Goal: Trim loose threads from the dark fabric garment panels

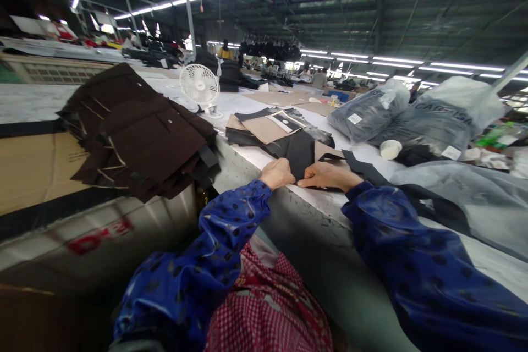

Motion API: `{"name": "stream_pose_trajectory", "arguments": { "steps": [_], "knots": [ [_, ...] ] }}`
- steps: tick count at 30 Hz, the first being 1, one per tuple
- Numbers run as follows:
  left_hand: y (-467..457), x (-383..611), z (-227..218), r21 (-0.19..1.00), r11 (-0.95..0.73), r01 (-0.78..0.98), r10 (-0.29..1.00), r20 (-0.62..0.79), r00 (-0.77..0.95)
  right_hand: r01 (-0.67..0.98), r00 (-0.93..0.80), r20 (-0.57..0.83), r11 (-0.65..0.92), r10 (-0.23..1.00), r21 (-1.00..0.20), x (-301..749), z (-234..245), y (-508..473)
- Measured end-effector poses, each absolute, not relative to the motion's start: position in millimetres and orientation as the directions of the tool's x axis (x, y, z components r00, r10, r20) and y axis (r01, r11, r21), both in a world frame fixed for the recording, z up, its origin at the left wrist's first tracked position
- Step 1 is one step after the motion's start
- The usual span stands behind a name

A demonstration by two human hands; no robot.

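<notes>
Both of my hands work at the near edge of a dark fabric piece [300, 157] lying at the table's front edge. My left hand [278, 174] is closed, its fingers pinching the cloth's edge. Close beside it on the right, my right hand [328, 176] is also closed, thumb and fingers pressed together on the same edge. Behind the cloth lie a tan card pattern [268, 127] and more dark pieces. A long black fabric strip [367, 168] runs from behind my right hand toward the right.
Dark brown folded garments [152, 132] are heaped on the left, over a cardboard box [37, 170]. A white fan [200, 85] stands behind the work. On the right are plastic-bagged goods [371, 113], a white cup [390, 149] and clear plastic sheeting [474, 192].
</notes>
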State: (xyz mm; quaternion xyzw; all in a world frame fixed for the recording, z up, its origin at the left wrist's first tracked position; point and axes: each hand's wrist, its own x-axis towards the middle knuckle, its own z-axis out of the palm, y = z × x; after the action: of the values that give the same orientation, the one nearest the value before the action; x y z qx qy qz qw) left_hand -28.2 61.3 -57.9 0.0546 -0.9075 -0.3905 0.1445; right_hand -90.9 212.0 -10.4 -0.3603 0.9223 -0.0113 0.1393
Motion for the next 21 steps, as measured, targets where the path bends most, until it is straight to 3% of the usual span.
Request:
{"name": "stream_pose_trajectory", "arguments": {
  "steps": [6, 12, 14, 17, 19, 21],
  "knots": [
    [47, -30, -68, 0.717, 0.68, 0.151, -0.151, 0.339, -0.928, -0.647, -0.738, -0.185, 0.758, -0.649, -0.079, -89, -14, 211],
    [41, 8, -91, 0.605, 0.665, 0.438, 0.146, 0.47, -0.87, -0.742, -0.656, -0.152, 0.668, -0.74, -0.05, -66, -10, 212],
    [44, 24, -102, 0.506, 0.729, 0.462, 0.162, 0.528, -0.834, -0.764, -0.605, -0.186, 0.63, -0.774, -0.139, -53, -7, 215],
    [48, 44, -113, 0.403, 0.794, 0.455, 0.099, 0.653, -0.751, -0.715, -0.534, -0.168, 0.549, -0.829, -0.434, -32, 0, 224],
    [49, 53, -112, 0.407, 0.793, 0.453, 0.033, 0.714, -0.7, -0.683, -0.56, -0.01, 0.468, -0.828, -0.56, -18, 5, 233],
    [49, 60, -103, 0.428, 0.777, 0.462, -0.016, 0.747, -0.664, -0.752, -0.585, 0.201, 0.433, -0.786, -0.496, -4, 6, 245]
  ]
}}
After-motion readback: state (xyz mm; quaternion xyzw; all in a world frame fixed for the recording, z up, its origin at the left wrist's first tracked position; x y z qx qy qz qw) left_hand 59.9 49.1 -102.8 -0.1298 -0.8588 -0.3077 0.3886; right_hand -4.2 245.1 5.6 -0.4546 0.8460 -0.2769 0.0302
